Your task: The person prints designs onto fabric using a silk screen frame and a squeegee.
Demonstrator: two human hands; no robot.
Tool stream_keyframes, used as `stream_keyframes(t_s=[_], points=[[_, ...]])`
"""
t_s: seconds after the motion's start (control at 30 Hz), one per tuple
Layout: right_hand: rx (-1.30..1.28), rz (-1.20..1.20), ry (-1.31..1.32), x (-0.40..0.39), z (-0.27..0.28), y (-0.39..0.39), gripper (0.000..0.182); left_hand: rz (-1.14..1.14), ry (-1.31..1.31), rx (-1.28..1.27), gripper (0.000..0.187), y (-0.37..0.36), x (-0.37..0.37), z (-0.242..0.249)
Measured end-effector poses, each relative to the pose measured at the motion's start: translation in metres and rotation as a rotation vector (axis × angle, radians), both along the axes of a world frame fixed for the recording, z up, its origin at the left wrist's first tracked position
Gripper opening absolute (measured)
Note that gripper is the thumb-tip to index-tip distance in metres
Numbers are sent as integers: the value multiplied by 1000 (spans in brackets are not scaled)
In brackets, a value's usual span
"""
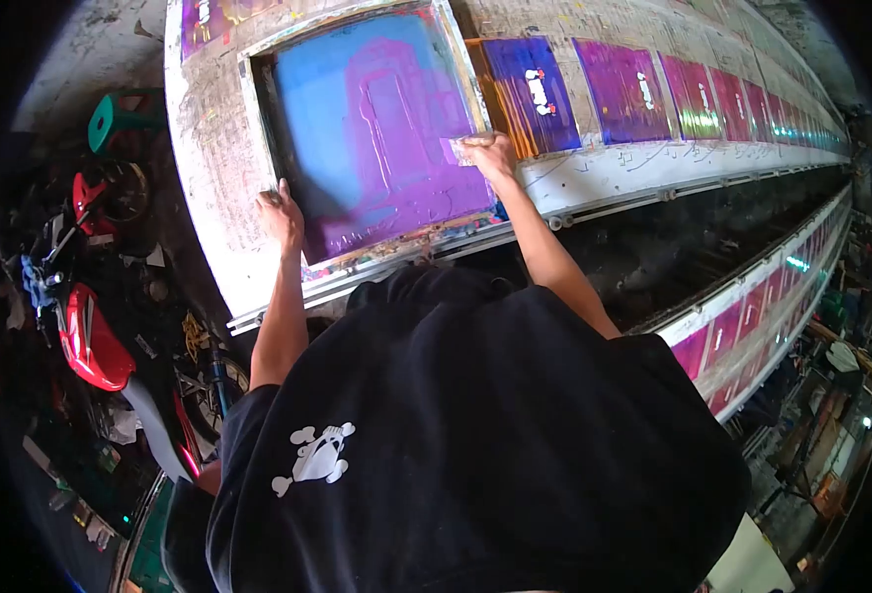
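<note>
A screen-printing frame (260,119) lies on the long printing table, its blue mesh (307,99) partly covered by wet purple ink (396,212). My left hand (281,219) is closed around the frame's left rail near its lower corner. Over the right side of the mesh, my right hand (490,156) pinches a small pale piece with purple ink on it (453,151). Most of that piece is hidden by my fingers, so I cannot tell its kind. Thick ridges of ink run down the middle of the mesh.
Purple and blue printed panels (622,89) with white motifs line the table (208,178) to the right. A second table with prints (722,341) stands across a dark gap. At left are a red motorcycle (95,341) and a green stool (124,124).
</note>
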State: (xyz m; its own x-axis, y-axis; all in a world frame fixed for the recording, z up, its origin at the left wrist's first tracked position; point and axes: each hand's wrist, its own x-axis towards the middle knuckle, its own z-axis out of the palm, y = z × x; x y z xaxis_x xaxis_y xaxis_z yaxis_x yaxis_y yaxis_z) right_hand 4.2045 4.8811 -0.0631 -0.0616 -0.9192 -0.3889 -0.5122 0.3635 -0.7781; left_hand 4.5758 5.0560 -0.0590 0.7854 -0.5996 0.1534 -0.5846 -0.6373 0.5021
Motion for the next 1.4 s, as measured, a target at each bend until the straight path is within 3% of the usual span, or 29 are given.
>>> stream_keyframes(t_s=[0.1, 0.13, 0.17, 0.2, 0.23, 0.27, 0.3, 0.37, 0.47, 0.57, 0.67, 0.8, 0.87, 0.9, 1.0, 1.1, 1.13, 1.2, 1.23, 1.33, 1.4], points=[[-53, 39, -148, -21, -8, -28, 28, 22, 39, 62, 46, -14, -23, 5], [-90, 34, -152, -39, 9, -43, 23, -72, -68, -157, 47, -26, -35, -19], [-127, 29, -156, -57, 24, -58, 19, -64, -73, -27, 47, -40, -64, -20], [-146, 24, -121, -90, 50, -73, 15, -46, 91, -60, 44, -61, -99, -9], [-142, 92, -123, -127, 52, -98, 17, -65, 14, -131, 40, -77, -134, -20], [-145, 153, -85, -163, 59, -121, 18, -56, -33, -35, 38, -95, -159, -41], [-147, 203, 131, -193, 64, -143, 19, -12, -131, -101, 38, -116, -189, -52], [-90, 119, -14, -246, 35, -176, 23, 4, -42, -89, 38, -143, -256, -6], [41, -25, -287, -283, 16, -163, 30, 0, 38, -106, 38, -143, -279, 5], [-91, -43, -173, -301, -36, -153, 31, -32, -1, -112, 38, -144, -285, 1], [-36, -3, -205, -287, 23, -131, 31, -33, -26, -122, 39, -141, -288, 2], [-108, 34, -130, -294, -10, -136, 33, -4, -10, -110, 39, -142, -288, 2], [-218, 12, 180, -291, -5, -131, 31, -18, -25, -73, 40, -143, -287, -2], [-217, 18, 184, -292, -5, -129, 31, -18, -19, -36, 41, -143, -285, -8], [-199, 204, 156, -299, -22, -129, 27, 6, -18, 14, 41, -146, -287, -9], [-644, 493, 352, -283, 1, -105, 21, 11, 7, -20, 41, -144, -286, -11], [-808, 527, 432, -248, 53, -79, 22, 9, 28, -35, 41, -143, -285, -10], [-850, 1021, 415, -238, 45, -64, 23, 11, 27, -36, 40, -141, -284, -2], [-915, 1000, 366, -228, 41, -59, 22, 3, 21, -51, 39, -143, -285, -1], [-1067, 939, 394, -192, 23, -116, 20, 20, 37, -74, 38, -147, -286, -2], [-896, 913, 411, -154, 14, -195, 19, 32, 37, -56, 42, -148, -286, 0]])
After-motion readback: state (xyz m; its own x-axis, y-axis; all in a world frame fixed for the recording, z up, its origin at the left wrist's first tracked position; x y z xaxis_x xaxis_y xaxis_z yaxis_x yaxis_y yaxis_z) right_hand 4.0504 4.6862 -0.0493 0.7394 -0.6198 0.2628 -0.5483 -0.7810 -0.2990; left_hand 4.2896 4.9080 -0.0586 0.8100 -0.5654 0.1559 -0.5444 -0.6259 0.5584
